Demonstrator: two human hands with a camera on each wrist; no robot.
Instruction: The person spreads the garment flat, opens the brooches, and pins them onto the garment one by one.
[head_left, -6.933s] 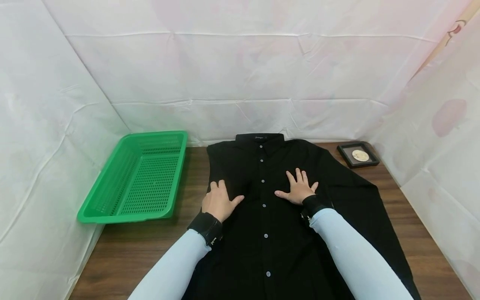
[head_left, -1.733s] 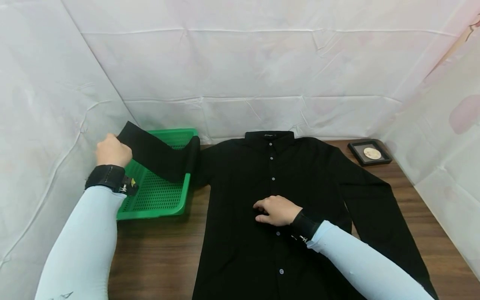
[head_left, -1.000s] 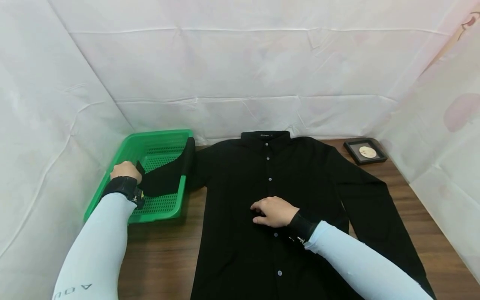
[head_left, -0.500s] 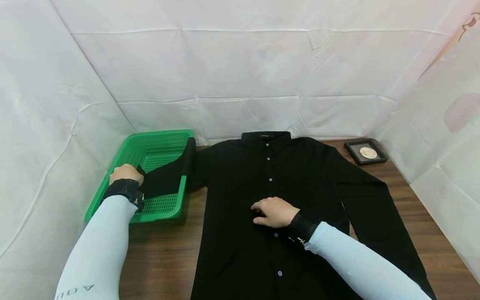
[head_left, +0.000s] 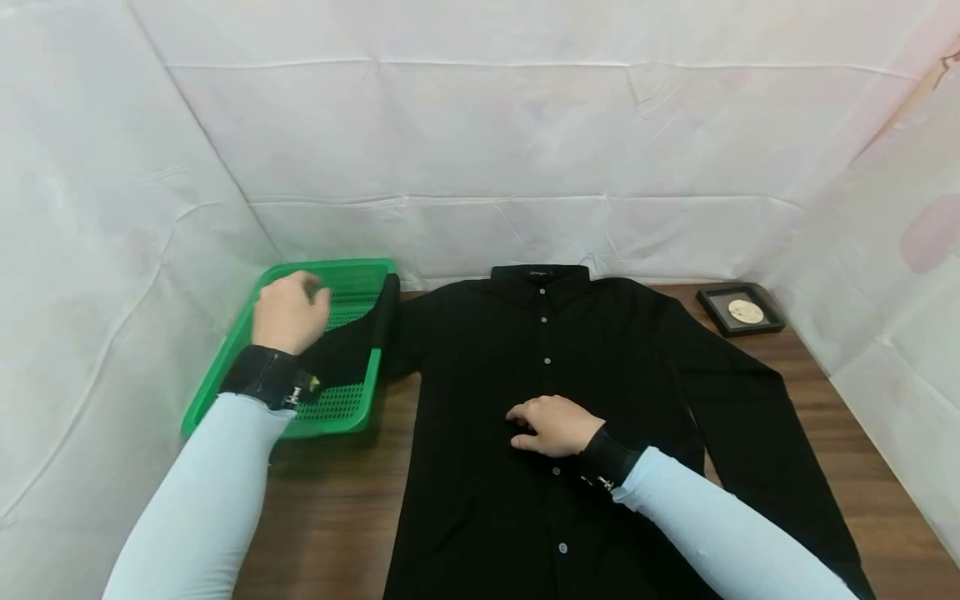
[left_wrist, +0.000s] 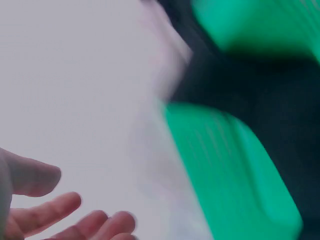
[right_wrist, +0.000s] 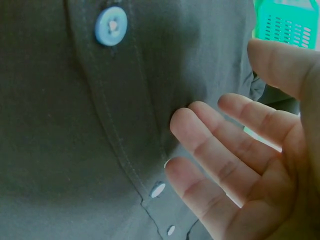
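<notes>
A black button-up shirt (head_left: 472,417) lies spread on the wooden table, collar toward the back wall. Its left-side sleeve (head_left: 348,346) drapes over the rim of a green plastic basket (head_left: 225,354) and down inside. Above the basket, my left hand (head_left: 288,315) holds nothing; its fingers are loosely bent and apart from the thumb in the left wrist view, where the sleeve and basket are blurred. My right hand (head_left: 557,425) rests on the shirt front beside the row of buttons, fingers relaxed, thumb apart. In the right wrist view its fingertips touch the fabric near a button (right_wrist: 111,26).
A small black frame (head_left: 738,310) with a round cream disc sits at the back right of the table (head_left: 322,517). White sheeting (head_left: 480,133) walls the back and both sides. The other sleeve (head_left: 757,417) runs down the right.
My left hand has laid the sleeve down inside the basket, let it go and lifted away. Earlier, both hands were flat on the shirt; the right now stays still near the middle.
</notes>
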